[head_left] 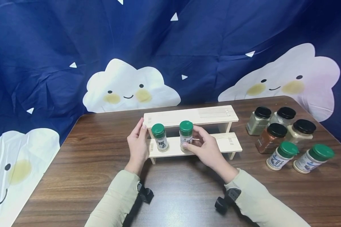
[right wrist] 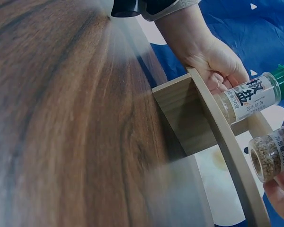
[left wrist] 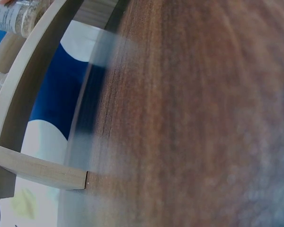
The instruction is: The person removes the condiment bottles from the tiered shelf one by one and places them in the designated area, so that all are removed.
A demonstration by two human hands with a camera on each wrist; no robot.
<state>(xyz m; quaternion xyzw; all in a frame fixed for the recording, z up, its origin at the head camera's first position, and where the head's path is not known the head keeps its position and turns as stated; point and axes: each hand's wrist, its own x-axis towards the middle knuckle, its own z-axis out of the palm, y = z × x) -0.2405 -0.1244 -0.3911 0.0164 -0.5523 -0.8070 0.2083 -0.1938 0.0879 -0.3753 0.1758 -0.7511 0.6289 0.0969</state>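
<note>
My right hand (head_left: pixel 208 148) holds a small clear spice jar (head_left: pixel 186 138) with a green lid between thumb and fingers, over the middle of the lower tier of a pale wooden two-tier rack (head_left: pixel 184 116). In the right wrist view the round base of this jar (right wrist: pixel 262 161) shows, close over the board, with coarse grains inside. To its left, a second green-lidded spice jar (head_left: pixel 161 140) with black characters stands upright on the lower tier. My left hand (head_left: pixel 137 148) rests at the rack's left end, fingers up along its side.
On the table's right side stand several black-lidded spice jars (head_left: pixel 272 134) and two green-lidded ones, one being this shaker (head_left: pixel 281 156). The dark wooden table (head_left: pixel 102 151) ends at a blue cloud-print curtain (head_left: pixel 199 37). A rack leg (left wrist: pixel 42 170) shows in the left wrist view.
</note>
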